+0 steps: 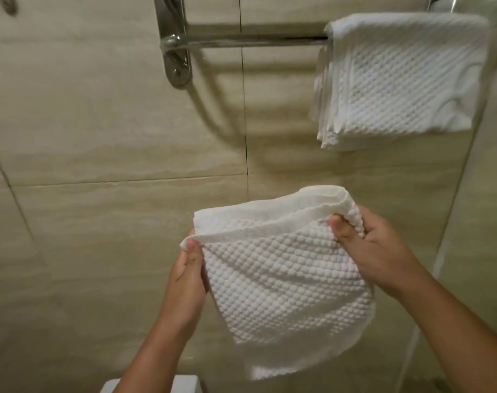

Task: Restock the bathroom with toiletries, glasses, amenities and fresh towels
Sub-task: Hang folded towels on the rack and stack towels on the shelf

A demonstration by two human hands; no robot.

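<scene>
A: How far along is the towel job?

B: I think about half. One folded white towel (397,78) already hangs over the right end of the metal rail (255,41). The left part of the rail is bare.

A: And the other towel?

B: The bumpy white towel (281,279) is in the air below the rail, in front of the tiled wall (99,137). It is not on the rail yet.

A: Who holds it?

B: Both hands. The left hand (189,275) has its grip pinched tight on the top left corner. The right hand (374,245) has its grip closed on the top right corner. The towel droops between them.

A: What is left to do?

B: I guess it goes on the bare part of the rail, beside the first one. I see no glasses or soaps here, so I cannot tell about those.

A: Count for me?

B: Two towels, one rail, two hands.
</scene>
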